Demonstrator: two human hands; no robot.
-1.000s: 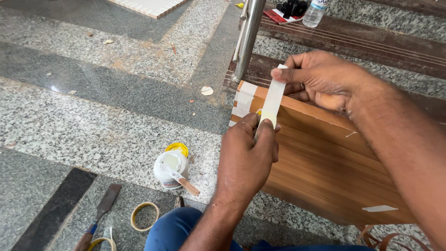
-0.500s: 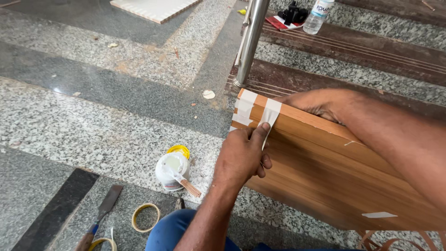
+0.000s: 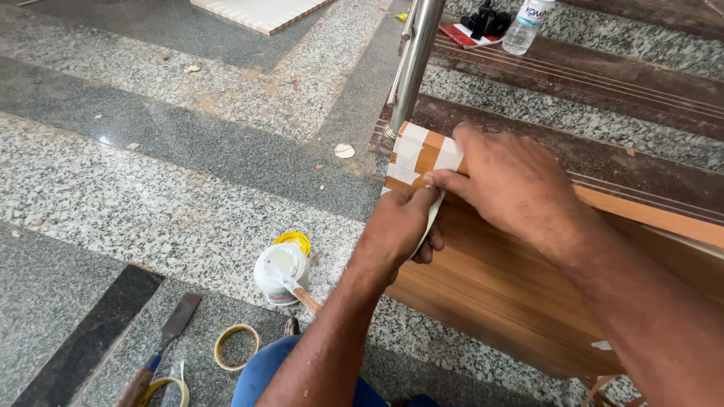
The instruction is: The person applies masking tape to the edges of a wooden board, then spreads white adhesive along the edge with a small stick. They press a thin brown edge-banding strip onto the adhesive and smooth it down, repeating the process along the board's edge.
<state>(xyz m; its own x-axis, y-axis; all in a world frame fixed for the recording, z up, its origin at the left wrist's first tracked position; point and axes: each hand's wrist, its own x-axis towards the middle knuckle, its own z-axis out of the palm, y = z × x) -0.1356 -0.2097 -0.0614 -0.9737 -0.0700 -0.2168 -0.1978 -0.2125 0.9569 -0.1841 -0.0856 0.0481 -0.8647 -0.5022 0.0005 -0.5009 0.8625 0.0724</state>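
Left hand (image 3: 403,226): closed on a strip of white tape (image 3: 431,215), which is pinched and pulled down over the near face of the board (image 3: 513,294).
Right hand (image 3: 513,185): laid flat on the board's top edge, fingers pressed onto the tape where it crosses that edge; nothing is gripped.
Board: a long wood-grain panel, stood on edge, run from its taped end at centre out to the right; its far side is set against a dark step (image 3: 603,83).
Tape strips (image 3: 411,151): 3 white bands are seen wrapped over the board's left end, just left of the right hand.
Post (image 3: 415,64): a steel post is stood just beyond the board's left end.
Glue tub (image 3: 280,273): a white tub with a brush handle stuck in it, set on the granite floor (image 3: 151,188) near and left of the left hand; a yellow lid (image 3: 294,241) is touching it.
Tape roll (image 3: 235,345): laid on the floor, nearer than the tub.
Chisel (image 3: 162,347): laid on the floor, left of the roll.
Bottle (image 3: 526,26): stood on the far steps, well apart from the hands.
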